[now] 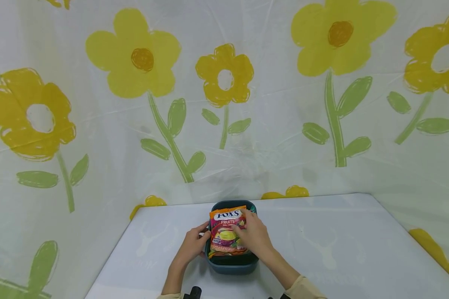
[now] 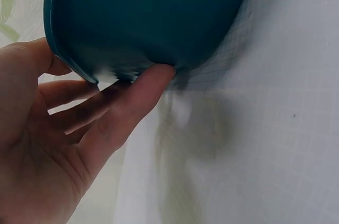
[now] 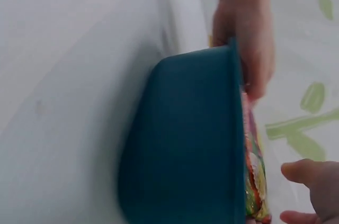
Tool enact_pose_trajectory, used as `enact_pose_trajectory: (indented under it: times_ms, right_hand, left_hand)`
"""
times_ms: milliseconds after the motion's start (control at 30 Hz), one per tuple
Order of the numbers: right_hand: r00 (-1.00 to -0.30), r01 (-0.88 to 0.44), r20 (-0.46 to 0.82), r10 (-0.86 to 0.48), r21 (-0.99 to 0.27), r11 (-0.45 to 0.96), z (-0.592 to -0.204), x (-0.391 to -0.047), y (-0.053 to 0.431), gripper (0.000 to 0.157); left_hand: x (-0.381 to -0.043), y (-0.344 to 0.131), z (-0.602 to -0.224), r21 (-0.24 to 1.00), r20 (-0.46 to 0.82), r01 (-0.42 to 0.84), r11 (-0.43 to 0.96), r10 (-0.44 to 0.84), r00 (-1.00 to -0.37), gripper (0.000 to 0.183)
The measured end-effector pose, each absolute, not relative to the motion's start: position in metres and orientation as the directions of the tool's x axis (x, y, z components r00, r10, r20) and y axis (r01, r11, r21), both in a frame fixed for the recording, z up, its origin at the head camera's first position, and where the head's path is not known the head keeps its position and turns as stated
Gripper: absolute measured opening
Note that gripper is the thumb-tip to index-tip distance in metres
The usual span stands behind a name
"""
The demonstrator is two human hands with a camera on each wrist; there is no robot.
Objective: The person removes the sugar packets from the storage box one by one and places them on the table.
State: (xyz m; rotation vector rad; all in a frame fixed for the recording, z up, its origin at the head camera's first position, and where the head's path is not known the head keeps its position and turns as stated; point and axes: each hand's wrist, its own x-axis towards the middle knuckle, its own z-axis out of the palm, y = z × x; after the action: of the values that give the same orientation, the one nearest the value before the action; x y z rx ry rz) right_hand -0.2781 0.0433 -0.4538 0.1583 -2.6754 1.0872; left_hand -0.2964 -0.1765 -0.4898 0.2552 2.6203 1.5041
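A teal plastic bin (image 1: 233, 269) stands on the table. A bag of Fox's fruit candies (image 1: 226, 234) lies face up in its top, its orange upper edge at the far rim. My left hand (image 1: 191, 245) holds the bin's left side at the rim; in the left wrist view, its fingers (image 2: 151, 89) lie against the outer wall. Over the bag's right half is my right hand (image 1: 255, 234), fingers reaching toward the upper right corner. In the right wrist view, the right thumb (image 3: 302, 172) stands apart from the bag, whose edge bulges past the rim.
The white table (image 1: 321, 245) spreads to both sides of the bin. Behind it hangs a pale cloth (image 1: 265, 145) printed with yellow flowers. Something green shows inside the bin beside the bag's upper right corner.
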Motion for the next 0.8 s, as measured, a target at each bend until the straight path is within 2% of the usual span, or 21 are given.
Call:
enact_pose_trajectory:
  times_ms: [133,267,367,533,800]
  right_hand:
    - [-0.987,-0.132,0.161,0.006,-0.829,0.543,-0.451,-0.285,0.050,0.063]
    - [-0.999,-0.030,0.014,-0.041,-0.908,0.418,-0.448,-0.290,0.055,0.067]
    - [-0.993,-0.012,-0.034,-0.109,-0.919,0.394,-0.447,-0.292,0.058,0.067]
    - [-0.976,-0.052,-0.032,-0.217,-0.928,0.368,-0.446,-0.291,0.060,0.065]
    - [-0.961,0.000,-0.087,-0.261,-0.949,0.315,-0.446,-0.291,0.061,0.067]
  left_hand:
    - [-0.297,-0.176,-0.490,0.858,-0.006,0.098,0.504,0.200,-0.980,0.054]
    - [-0.297,-0.176,-0.490,0.858,-0.008,0.095,0.505,0.197,-0.980,0.054]
    - [-0.298,-0.176,-0.490,0.855,-0.004,0.098,0.509,0.196,-0.981,0.054]
    - [-0.299,-0.176,-0.491,0.854,-0.001,0.101,0.510,0.196,-0.981,0.054]
    - [-0.299,-0.176,-0.491,0.858,-0.011,0.092,0.505,0.197,-0.980,0.055]
